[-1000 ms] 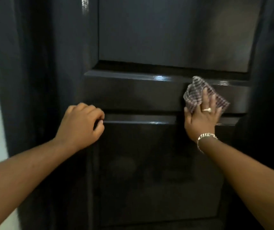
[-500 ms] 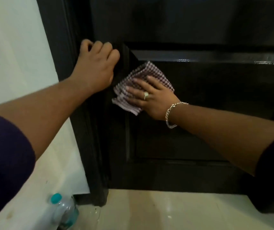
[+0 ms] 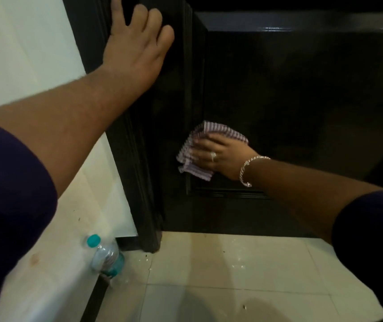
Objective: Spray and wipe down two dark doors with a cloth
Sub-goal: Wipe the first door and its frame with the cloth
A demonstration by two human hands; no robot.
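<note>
Low on the left, the bottle (image 3: 107, 256) stands on the floor (image 3: 232, 263). Your left hand (image 3: 137, 47), fingers now spread, braces the door (image 3: 301, 89). Your right hand (image 3: 218, 156) has slid down, pressing the cloth (image 3: 191, 159) flat on the bottom panel: this door's nearly done.

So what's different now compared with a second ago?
The right hand has carried the cloth down the door, from the middle rail to the bottom of the lower panel, fingers now pointing left. The left hand has uncurled and lies flat near the door's edge. A bottle on the floor has come into view. The cloth stays pressed under the right hand.
</note>
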